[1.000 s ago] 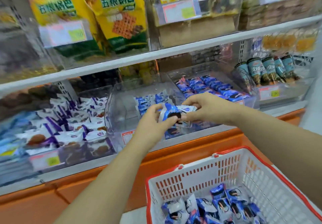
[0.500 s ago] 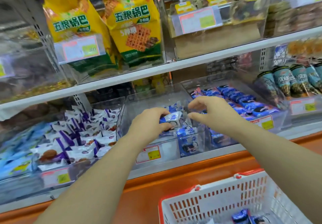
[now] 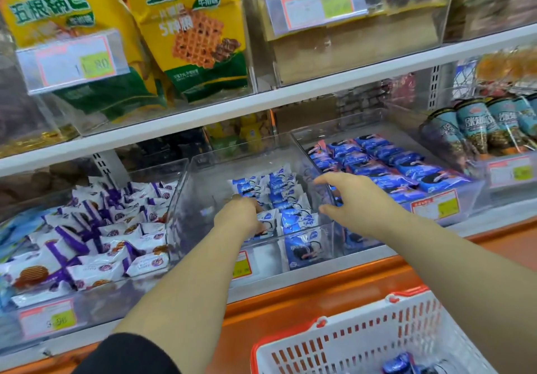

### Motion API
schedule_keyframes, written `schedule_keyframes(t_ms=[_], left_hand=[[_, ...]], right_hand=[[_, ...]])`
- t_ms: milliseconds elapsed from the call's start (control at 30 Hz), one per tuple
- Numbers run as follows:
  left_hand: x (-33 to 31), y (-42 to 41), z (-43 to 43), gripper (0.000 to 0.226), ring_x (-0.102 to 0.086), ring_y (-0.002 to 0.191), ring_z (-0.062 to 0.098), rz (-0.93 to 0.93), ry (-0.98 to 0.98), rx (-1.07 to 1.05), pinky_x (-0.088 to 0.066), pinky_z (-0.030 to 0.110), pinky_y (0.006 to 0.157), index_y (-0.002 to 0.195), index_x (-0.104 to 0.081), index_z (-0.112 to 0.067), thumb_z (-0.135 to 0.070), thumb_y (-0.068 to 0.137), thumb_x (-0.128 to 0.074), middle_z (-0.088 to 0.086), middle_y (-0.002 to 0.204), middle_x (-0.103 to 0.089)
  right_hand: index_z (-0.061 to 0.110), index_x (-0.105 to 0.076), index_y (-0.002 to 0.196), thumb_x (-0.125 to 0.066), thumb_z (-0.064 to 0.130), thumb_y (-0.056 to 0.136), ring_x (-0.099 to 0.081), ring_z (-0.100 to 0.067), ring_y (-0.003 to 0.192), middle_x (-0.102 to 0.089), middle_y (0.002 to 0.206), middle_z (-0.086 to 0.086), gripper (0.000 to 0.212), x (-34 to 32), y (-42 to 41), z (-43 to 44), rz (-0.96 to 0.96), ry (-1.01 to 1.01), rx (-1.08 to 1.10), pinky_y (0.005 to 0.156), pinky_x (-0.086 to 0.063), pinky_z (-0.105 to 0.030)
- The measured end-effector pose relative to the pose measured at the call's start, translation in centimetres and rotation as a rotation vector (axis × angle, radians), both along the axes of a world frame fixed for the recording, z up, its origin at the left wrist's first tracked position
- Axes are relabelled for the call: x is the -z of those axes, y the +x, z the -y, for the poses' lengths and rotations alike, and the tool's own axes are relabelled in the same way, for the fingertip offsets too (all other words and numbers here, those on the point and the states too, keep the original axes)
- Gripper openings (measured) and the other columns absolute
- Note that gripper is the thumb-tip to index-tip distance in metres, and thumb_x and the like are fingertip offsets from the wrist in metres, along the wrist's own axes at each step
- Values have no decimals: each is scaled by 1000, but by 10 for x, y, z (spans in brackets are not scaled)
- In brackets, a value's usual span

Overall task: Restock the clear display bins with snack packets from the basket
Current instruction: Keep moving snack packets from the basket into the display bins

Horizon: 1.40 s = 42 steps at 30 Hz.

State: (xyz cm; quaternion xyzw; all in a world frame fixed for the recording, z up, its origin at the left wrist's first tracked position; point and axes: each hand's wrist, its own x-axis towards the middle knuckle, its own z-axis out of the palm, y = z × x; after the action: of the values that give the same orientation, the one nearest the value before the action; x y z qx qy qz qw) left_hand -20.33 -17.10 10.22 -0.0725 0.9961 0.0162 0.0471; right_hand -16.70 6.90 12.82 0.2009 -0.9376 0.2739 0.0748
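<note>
Blue-and-white printing is seen on the snack packets [image 3: 290, 216]; the slotted basket [image 3: 357, 314] is coloured white, trimmed red.

The packet [image 3: 269, 220] that both hands held above the middle bin [image 3: 200, 187] a second ago now lies inside it under the lowered left hand [image 3: 238, 213], while the right hand [image 3: 357, 199] has let go and hovers with fingers spread.

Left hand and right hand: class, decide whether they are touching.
Apart. The head view shows the left hand and right hand separated by a plain gap, with blue-and-white snack packets visible between them.
</note>
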Motion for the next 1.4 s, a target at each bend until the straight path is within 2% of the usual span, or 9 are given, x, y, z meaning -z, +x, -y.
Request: schedule_keyframes(t_ms=[333, 433, 533, 633, 733, 967, 1067, 1233, 1400], left_hand=[[9, -16, -5, 46, -57, 114, 28, 21, -31, 8, -49, 35, 97, 135, -55, -17, -25, 91, -67, 14, 133, -49], [11, -20, -6, 47, -56, 114, 27, 17, -48, 14, -49, 36, 97, 136, -52, -15, -24, 91, -65, 14, 134, -47], [11, -21, -7, 51, -56, 115, 28, 5, -33, 18, -49, 38, 98, 135, -52, -18, -17, 87, -69, 13, 134, -46], [6, -17, -7, 48, -55, 113, 29, -44, -22, 25, -53, 40, 93, 133, -53, -19, -11, 87, -66, 11, 130, -49], [-8, -2, -13, 37, -55, 112, 27, -161, 23, 59, -53, 42, 88, 127, -56, -26, -21, 92, -63, 7, 128, -51], [-28, 99, -75, 23, -52, 115, 19, -469, 169, 386, -49, 40, 83, 119, -60, -29, -31, 97, -53, -5, 122, -55], [1, 134, -106, 21, -58, 109, 19, -336, 117, 548, -50, 39, 79, 115, -59, -32, -34, 97, -50, -5, 114, -59], [79, 147, -133, 22, -61, 104, 22, -33, 54, 610, -51, 35, 70, 117, -59, -32, -35, 97, -50, -6, 119, -62], [170, 148, -133, 27, -61, 102, 22, 274, 92, 535, -54, 39, 82, 124, -58, -30, -34, 99, -48, -4, 124, -61]], right_hand=[[33, -47, 138, -65, 30, 92, -44, -8, 78, -57, 112, 0, 49, -1, 1, 1, -3, -14, -4, 69, -37, -25], [34, -45, 139, -64, 30, 93, -48, -11, 83, -59, 113, 6, 50, 1, 2, 1, 2, -18, 2, 69, -40, -25], [34, -44, 139, -63, 29, 93, -39, -5, 70, -44, 84, 17, 50, 4, 2, 1, -10, -17, 7, 59, -32, -21], [34, -42, 142, -63, 30, 93, -53, -15, 100, -57, 124, 7, 54, 6, 1, 1, -8, 7, 0, 75, -42, -27], [33, -33, 148, -64, 32, 92, -47, -20, 130, -42, 150, 6, 64, 8, 3, -2, 0, 20, -18, 99, -47, -39], [21, -60, 123, -63, 25, 90, -56, -25, 114, -61, 122, -3, 34, -1, 41, -30, -239, 98, -22, 90, -47, -40], [24, -66, 104, -59, 26, 87, -63, -26, 99, -69, 104, -1, 18, 20, 68, -47, -208, 247, -82, 79, -51, -39], [26, -64, 109, -56, 30, 90, -63, -23, 99, -68, 110, 1, 20, 84, 98, -79, 87, 553, -135, 79, -51, -34], [18, -59, 127, -54, 29, 93, -55, -23, 119, -60, 129, -4, 35, 154, 103, -110, 460, 841, -155, 99, -47, -36]])
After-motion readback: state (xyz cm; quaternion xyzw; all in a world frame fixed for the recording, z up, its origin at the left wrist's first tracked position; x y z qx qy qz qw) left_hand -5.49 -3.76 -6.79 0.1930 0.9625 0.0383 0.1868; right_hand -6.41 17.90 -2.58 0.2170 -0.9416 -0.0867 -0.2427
